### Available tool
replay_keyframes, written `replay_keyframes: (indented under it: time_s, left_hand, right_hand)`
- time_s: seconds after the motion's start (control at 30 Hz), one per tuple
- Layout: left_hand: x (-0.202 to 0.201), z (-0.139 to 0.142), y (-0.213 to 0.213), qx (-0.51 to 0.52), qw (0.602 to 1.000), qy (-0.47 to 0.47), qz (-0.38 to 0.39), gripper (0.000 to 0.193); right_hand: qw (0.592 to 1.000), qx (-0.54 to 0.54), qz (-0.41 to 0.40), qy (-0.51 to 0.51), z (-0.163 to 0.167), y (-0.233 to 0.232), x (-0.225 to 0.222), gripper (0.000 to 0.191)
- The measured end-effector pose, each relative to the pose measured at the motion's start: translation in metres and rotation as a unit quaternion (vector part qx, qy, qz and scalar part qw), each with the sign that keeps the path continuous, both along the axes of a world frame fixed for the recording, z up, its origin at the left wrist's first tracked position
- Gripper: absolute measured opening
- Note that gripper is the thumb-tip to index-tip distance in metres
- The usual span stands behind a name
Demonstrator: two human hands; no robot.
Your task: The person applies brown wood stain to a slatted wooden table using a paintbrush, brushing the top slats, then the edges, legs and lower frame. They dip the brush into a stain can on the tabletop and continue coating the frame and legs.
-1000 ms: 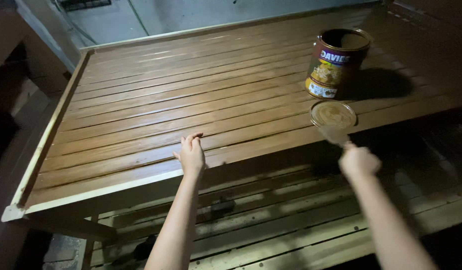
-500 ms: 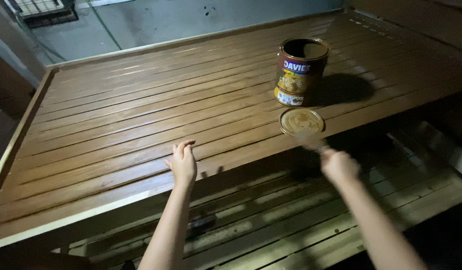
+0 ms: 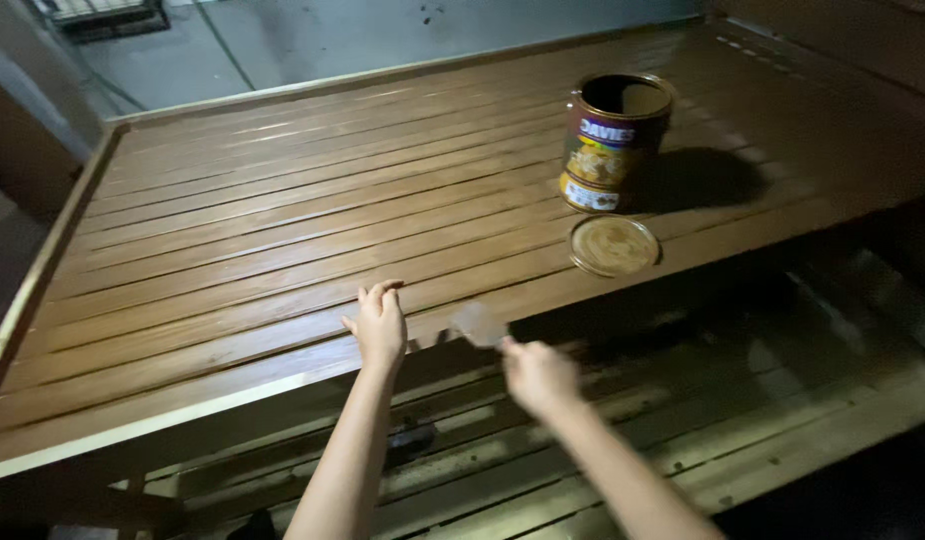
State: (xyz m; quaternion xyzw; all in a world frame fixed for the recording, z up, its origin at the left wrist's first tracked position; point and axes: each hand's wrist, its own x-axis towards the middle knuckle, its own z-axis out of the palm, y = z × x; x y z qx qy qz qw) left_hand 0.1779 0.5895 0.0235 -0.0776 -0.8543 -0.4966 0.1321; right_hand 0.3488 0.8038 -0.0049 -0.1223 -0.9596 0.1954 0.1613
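Dim concrete floor is showing behind the slatted bench [image 3: 232, 230]. Left hand [image 3: 379, 325] is resting open on it; right hand [image 3: 537, 375] is gripping a blurred brush [image 3: 479, 322] beside the edge. Swinging wide risks toppling the open can [image 3: 612, 140].

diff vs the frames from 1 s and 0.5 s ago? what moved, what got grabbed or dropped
The right hand swung its blurred brush left along the near edge of the slatted wooden platform, away from the round lid and toward the left hand. Nothing was picked up or let go. The left hand stayed resting on the edge; the open paint can and lid stayed put.
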Motion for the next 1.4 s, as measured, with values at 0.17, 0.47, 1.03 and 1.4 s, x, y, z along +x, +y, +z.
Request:
replay_keyframes:
  time_s: [0.17,0.47,1.03,1.4]
  left_hand:
    - [-0.007,-0.003,-0.040,-0.011,0.999,-0.006,0.034,0.036]
    - [0.000,0.003,-0.150,-0.014,0.998,0.003,0.064,0.037]
    - [0.000,-0.002,-0.400,-0.072,0.992,-0.007,0.105,0.041]
    - [0.020,-0.010,-0.417,-0.056,0.996,0.008,0.072,0.040]
  right_hand:
    - [0.977,0.045,-0.194,-0.073,0.015,0.123,0.000,0.032]
    - [0.984,0.080,-0.149,-0.059,0.001,-0.038,-0.026,0.051]
    - [0.969,0.047,-0.226,-0.085,0.024,-0.213,-0.023,0.032]
    - [0.992,0.071,-0.033,-0.096,0.013,-0.427,-0.019,0.029]
